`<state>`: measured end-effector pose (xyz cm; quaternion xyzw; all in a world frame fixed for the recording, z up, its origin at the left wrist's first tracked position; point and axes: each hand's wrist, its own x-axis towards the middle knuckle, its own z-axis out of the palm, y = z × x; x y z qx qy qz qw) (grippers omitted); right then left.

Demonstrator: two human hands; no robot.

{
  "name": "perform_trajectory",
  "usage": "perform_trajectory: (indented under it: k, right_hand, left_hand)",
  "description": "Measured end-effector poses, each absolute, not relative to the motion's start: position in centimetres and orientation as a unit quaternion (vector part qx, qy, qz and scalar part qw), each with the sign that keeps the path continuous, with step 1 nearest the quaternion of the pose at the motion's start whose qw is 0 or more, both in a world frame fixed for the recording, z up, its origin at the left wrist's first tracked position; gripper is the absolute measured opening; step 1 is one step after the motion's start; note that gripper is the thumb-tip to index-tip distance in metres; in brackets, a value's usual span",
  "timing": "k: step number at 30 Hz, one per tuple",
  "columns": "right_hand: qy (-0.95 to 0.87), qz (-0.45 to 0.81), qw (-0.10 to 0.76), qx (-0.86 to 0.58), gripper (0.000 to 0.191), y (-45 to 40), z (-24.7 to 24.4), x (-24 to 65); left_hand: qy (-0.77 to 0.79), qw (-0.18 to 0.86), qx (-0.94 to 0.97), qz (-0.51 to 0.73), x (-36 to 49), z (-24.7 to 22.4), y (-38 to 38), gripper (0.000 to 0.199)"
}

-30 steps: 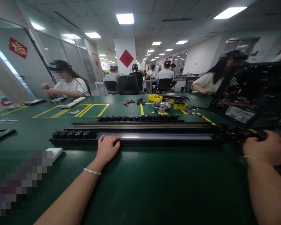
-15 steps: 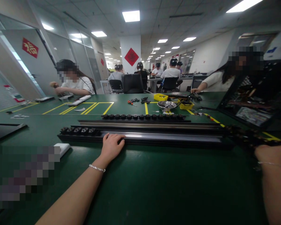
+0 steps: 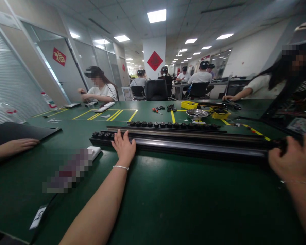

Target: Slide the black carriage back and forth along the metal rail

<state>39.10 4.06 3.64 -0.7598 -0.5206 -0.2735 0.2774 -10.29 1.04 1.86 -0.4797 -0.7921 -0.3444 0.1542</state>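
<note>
A long black rail [image 3: 183, 146] lies across the green table, with several small black socket-like modules [image 3: 102, 135] at its left end. My left hand [image 3: 124, 148] rests on the rail just right of these modules, fingers spread and open. At the rail's right end is my right hand [image 3: 295, 160], its thumb and fingers curled around a dark part that I cannot make out. Behind lie another rail [image 3: 193, 133] and a row of black modules [image 3: 173, 125].
Further back stand a metal bowl [image 3: 197, 113], yellow bins [image 3: 189, 104] and an orange screwdriver [image 3: 156, 111]. Another person's hand [image 3: 22, 145] lies on a dark panel at left. A white power strip [image 3: 94, 151] is left of my arm. Co-workers sit across the table.
The view has swung left, so things sit further right. My left hand has spread its fingers nearer the modules. My right hand has moved from the dark parts pile to the rail's right end.
</note>
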Motion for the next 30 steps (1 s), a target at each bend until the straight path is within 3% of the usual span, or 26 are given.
perform_trajectory:
  k: [3,9,15,24,30]
  right_hand:
    - [-0.593,-0.245,0.289,-0.711,0.057,4.5,3.3,36.7]
    - [-0.636,-0.071,0.175,-0.748,0.055,4.9,1.1,34.7]
    - [-0.59,-0.071,0.229,-0.771,0.057,4.4,0.6,33.6]
    - [-0.601,-0.075,0.224,-0.763,0.056,4.7,0.7,34.1]
    - [-0.611,-0.079,0.229,-0.753,0.053,4.8,0.8,33.9]
  left_hand:
    - [-0.818,0.095,-0.459,-0.334,-11.4,1.5,1.3,0.058]
    - [-0.819,0.08,-0.46,-0.334,-11.3,1.4,1.5,0.054]
    - [-0.829,0.081,-0.436,-0.342,-11.0,1.5,1.6,0.051]
    - [-0.831,0.102,-0.423,-0.345,-10.6,1.5,1.7,0.047]
    - [-0.84,0.096,-0.41,-0.343,-10.6,1.3,2.1,0.058]
